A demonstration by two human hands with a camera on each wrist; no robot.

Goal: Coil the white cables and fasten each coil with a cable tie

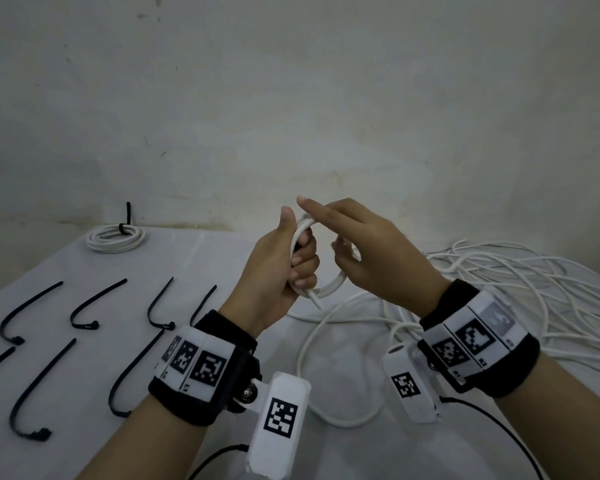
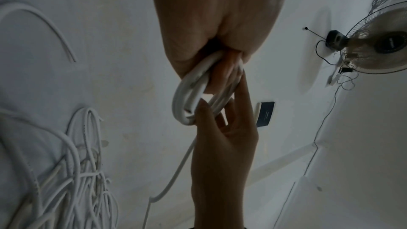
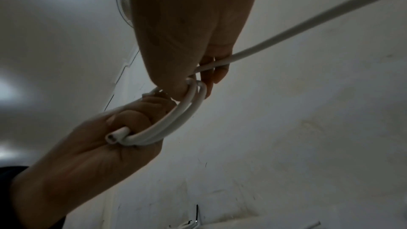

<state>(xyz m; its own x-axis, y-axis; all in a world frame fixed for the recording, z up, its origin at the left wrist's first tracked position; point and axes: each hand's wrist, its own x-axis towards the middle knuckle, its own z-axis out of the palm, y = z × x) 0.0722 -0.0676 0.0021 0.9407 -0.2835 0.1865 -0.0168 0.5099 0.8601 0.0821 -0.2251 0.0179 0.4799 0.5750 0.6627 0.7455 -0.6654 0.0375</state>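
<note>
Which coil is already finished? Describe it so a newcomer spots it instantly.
Start at the table and go to its far left corner, by the wall. The finished coil lies flat there, apart from the loose cable pile at right. It alone has a black cable tie cinched around it, tail sticking up.

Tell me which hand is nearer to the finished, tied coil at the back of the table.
Left. The left hand grips the new coil mid-table, on the tied coil's side. The right hand is farther off, beside the loose cable pile.
</note>
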